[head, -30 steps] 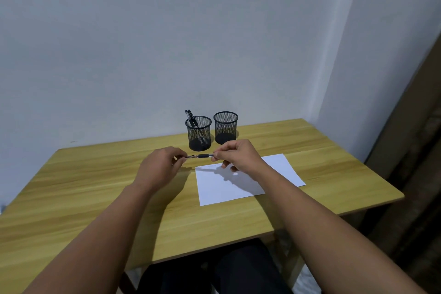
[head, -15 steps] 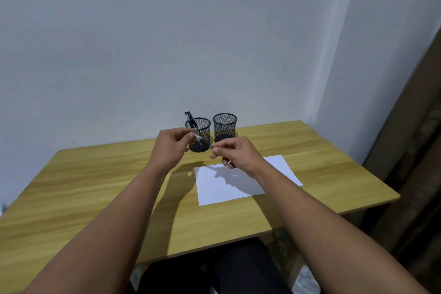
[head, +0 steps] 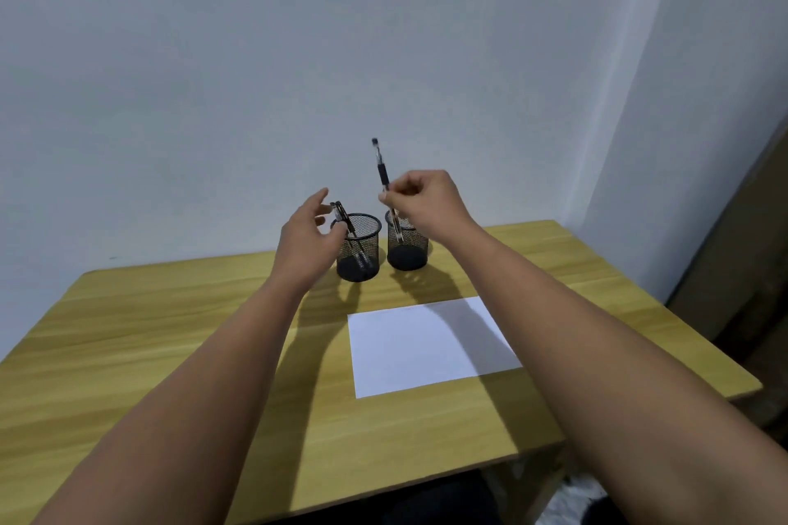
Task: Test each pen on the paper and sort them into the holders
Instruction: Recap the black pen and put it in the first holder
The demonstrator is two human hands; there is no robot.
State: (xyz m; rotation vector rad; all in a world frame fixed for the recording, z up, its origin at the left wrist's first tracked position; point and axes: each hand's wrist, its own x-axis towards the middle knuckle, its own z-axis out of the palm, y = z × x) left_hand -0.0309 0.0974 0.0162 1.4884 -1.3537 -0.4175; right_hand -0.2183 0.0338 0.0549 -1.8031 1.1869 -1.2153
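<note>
Two black mesh holders stand at the back of the wooden table. The left holder point(head: 359, 248) has pens point(head: 343, 219) leaning in it. My right hand point(head: 420, 199) pinches a black pen point(head: 382, 174) upright, its lower end dipping into the right holder point(head: 408, 250). My left hand point(head: 308, 240) hovers just left of the left holder with fingers spread and nothing in it. A white sheet of paper point(head: 430, 345) lies flat in front of the holders, partly in my right arm's shadow.
The table point(head: 149, 345) ends at a front edge close to me and a right edge near the room's corner. A plain wall rises right behind the holders. Dark boards lean at the far right.
Both hands held the pen level over the paper's edge. My left hand has let go and my right hand has lifted the pen, turned it upright and moved it over the right holder.
</note>
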